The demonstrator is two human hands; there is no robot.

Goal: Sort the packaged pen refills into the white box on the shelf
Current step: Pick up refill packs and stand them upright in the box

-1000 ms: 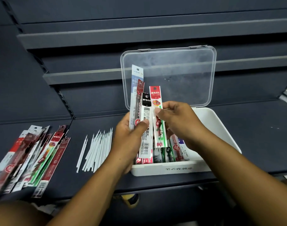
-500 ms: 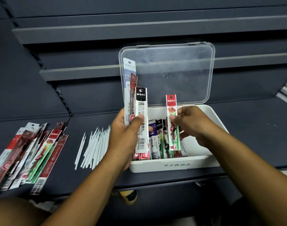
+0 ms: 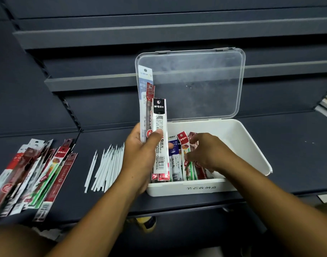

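While the left hand is gripping three packaged refills upright over the front-left corner of the white box, the right hand is pinching a red-topped packet lying inside it. Long axes there are running front to back; free room is lying rightward, nearer the right hand.

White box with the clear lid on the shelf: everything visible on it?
A shallow white plastic box with rounded corners, dark characters printed on its front wall. Its hinged clear plastic lid stands open, upright along the far edge. It sits on the dark shelf, long side toward the camera. Packaged refills fill its left part; the right part is bare. The right hand reaches in among them. The left hand, gripping more refill packets, hides the front-left corner; contact cannot be told.
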